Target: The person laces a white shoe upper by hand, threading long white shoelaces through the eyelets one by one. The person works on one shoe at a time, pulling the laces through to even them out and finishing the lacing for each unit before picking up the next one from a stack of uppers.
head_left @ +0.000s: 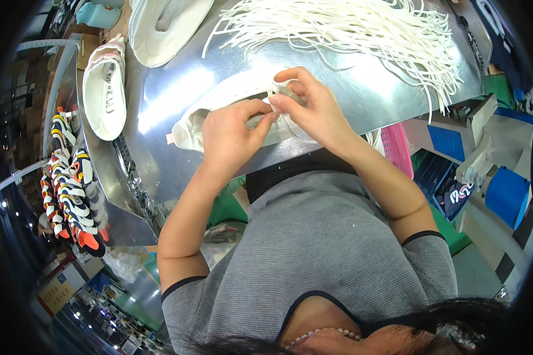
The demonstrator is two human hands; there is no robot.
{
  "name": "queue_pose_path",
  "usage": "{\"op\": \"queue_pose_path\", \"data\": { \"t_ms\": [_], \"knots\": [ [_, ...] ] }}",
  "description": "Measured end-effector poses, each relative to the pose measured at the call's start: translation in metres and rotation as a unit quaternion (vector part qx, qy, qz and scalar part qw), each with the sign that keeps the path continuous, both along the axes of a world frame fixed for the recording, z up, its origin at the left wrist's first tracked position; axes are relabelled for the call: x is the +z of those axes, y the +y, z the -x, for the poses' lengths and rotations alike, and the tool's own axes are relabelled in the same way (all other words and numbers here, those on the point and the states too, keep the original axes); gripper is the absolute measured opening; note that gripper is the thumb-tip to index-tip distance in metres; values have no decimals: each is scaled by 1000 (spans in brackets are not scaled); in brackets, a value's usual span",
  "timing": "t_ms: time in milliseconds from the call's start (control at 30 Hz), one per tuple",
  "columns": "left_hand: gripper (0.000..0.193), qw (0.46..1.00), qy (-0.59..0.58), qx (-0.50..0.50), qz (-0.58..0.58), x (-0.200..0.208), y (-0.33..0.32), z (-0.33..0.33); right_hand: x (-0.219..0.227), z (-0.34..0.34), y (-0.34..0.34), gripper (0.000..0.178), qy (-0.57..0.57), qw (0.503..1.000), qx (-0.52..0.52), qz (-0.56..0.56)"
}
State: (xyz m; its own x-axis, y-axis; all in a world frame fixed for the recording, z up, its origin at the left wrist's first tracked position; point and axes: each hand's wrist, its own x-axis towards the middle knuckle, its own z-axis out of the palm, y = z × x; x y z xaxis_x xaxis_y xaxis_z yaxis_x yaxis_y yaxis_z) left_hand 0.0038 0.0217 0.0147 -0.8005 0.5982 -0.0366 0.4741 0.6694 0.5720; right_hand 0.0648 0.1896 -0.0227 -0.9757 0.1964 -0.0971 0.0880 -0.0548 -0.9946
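A white shoe [188, 131] lies on its side on the metal table in front of me, its heel with a small pink tab toward the left. My left hand [234, 131] reaches over its opening, thumb and fingertips pinched together at the lacing area. From the other side my right hand [315, 107] meets it, thumb and forefinger closed on a white shoelace [270, 92]. Both sets of fingertips nearly touch around the lace. The hands cover the middle of the shoe, so the exact eyelet is hidden.
A large heap of white shoelaces [349, 26] spreads across the far side of the metal table [160, 109]. Two more white shoes [103, 97] stand at the far left. Colourful shoes [71, 183] hang or stand in rows beyond the left edge. A pink basket [395, 148] is at right.
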Motion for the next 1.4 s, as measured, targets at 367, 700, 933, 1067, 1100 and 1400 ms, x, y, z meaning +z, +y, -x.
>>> {"op": "queue_pose_path", "data": {
  "t_ms": [367, 700, 933, 1067, 1100, 1400],
  "knots": [
    [20, 995, -97, 11, -12, 0, -1, 6, 10, -46, 11, 17, -20, 977, 66, -200],
    [28, 992, -64, -76, -81, -5, -1, -1, 2, -36, -15, 17, -19, 907, 28, -419],
    [34, 988, -15, -125, -92, -8, -5, -16, -6, -30, -6, 19, -34, 955, 62, -288],
    [32, 985, 106, -124, -59, -4, -12, -20, 24, -48, 9, 28, -74, 938, 119, -316],
    [31, 981, 146, -116, -59, -9, -19, -23, 36, -58, 23, 31, -76, 938, 143, -307],
    [29, 995, -14, -97, -35, 9, -18, -17, 16, -9, 59, 51, -50, 988, -2, -145]
  ]
}}
